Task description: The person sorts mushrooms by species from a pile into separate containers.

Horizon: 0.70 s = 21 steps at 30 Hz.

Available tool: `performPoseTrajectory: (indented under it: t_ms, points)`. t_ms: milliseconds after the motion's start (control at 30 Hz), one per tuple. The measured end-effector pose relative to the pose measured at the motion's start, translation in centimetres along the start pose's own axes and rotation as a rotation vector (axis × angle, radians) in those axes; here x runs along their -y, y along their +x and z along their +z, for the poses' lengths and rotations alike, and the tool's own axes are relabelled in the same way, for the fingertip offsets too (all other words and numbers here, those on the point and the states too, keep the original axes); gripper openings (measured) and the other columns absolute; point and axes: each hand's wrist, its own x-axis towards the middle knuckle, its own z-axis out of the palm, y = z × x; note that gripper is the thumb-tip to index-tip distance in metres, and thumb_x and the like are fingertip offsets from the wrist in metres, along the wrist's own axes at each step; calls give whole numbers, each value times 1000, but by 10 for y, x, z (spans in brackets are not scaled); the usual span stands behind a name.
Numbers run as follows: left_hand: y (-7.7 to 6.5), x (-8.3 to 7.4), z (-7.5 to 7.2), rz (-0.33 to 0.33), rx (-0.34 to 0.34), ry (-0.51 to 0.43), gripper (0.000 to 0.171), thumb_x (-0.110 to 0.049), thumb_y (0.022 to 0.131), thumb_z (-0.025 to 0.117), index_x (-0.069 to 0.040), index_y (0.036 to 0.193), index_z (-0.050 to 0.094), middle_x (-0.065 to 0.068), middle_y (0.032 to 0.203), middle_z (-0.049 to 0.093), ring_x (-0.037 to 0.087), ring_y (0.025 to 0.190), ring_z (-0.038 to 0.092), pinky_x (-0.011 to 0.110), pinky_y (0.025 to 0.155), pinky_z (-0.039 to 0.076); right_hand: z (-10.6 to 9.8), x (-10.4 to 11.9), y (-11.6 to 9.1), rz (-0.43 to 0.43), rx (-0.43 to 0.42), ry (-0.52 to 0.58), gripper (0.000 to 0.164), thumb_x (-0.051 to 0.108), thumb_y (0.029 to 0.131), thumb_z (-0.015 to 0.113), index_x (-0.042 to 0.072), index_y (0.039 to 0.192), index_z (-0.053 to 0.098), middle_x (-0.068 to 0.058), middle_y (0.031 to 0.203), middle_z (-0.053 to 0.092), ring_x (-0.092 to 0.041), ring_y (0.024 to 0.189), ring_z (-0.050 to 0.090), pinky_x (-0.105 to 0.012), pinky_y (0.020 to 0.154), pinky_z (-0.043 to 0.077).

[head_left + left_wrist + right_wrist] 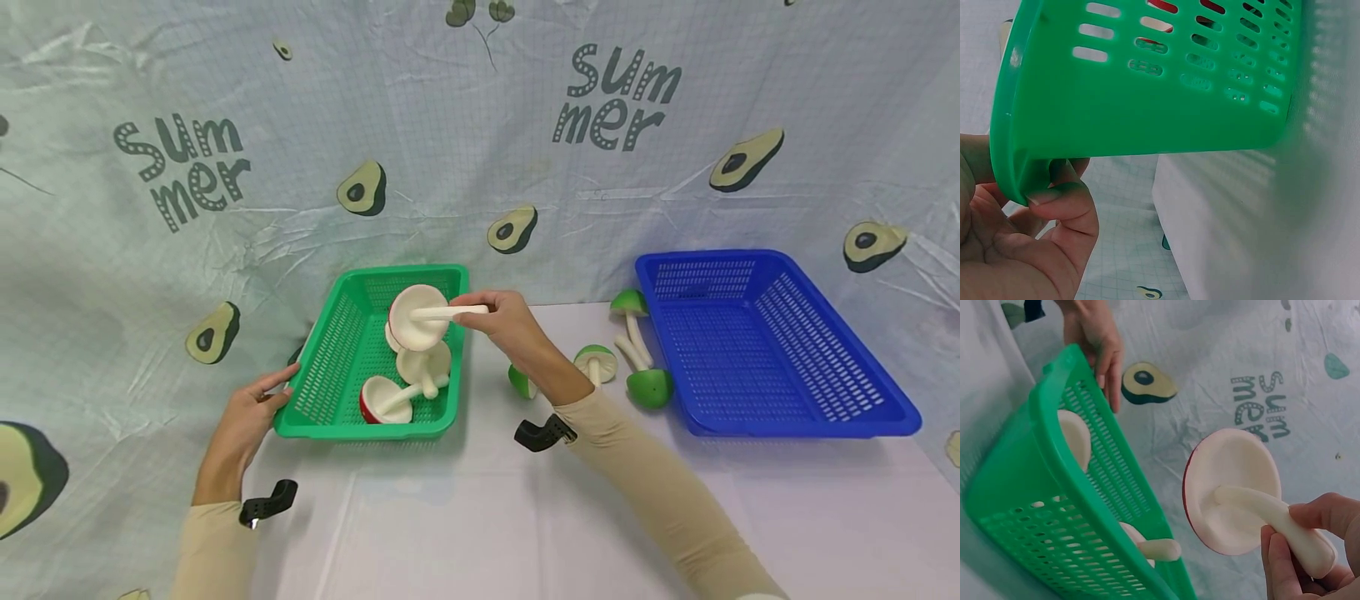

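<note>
My right hand [510,329] pinches the white stem of a toy mushroom [417,325] above the green basket [360,432]. Its cap's pale underside and thin red rim show in the right wrist view. Inside the basket lie several more toy mushrooms, one with a red cap [386,402] near the front and another mushroom [422,364] beside it; one is partly hidden under the held mushroom. At the basket's left side, my left hand [247,417] grips the rim, thumb and fingers curled round it in the left wrist view.
To the right stands a blue basket [802,430]. Several green-capped toy mushrooms lie between the baskets, among them one green mushroom [650,388] against the blue basket and another [519,382] partly behind my right wrist. A printed avocado cloth [450,150] hangs behind.
</note>
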Motion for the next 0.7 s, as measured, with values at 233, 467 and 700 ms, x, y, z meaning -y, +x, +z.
performPoseTrajectory:
  t_ms: [233, 467, 700]
  points:
    - [-1, 0, 0, 3, 1, 2, 50, -21, 109, 48, -12, 157, 38, 25, 158, 33, -1, 95, 56, 18, 75, 51, 15, -9, 5, -18, 19, -11, 20, 15, 93, 74, 10, 112, 77, -6, 115, 70, -19, 109, 60, -37, 100, 46]
    - [-1, 0, 1, 8, -10, 17, 49, -21, 109, 48, -13, 157, 39, 24, 158, 32, 1, 96, 55, 18, 74, 50, 27, -11, 8, -31, 35, 7, 22, 9, 92, 72, 5, 114, 76, -10, 114, 71, -19, 104, 63, -47, 103, 48]
    - [0, 1, 0, 8, -13, 16, 49, -20, 108, 48, -12, 156, 40, 24, 158, 32, 1, 94, 55, 17, 74, 50, 40, -16, 13, -47, 63, 12, 22, 6, 91, 73, 4, 112, 76, -10, 110, 70, -16, 96, 60, -38, 90, 50]
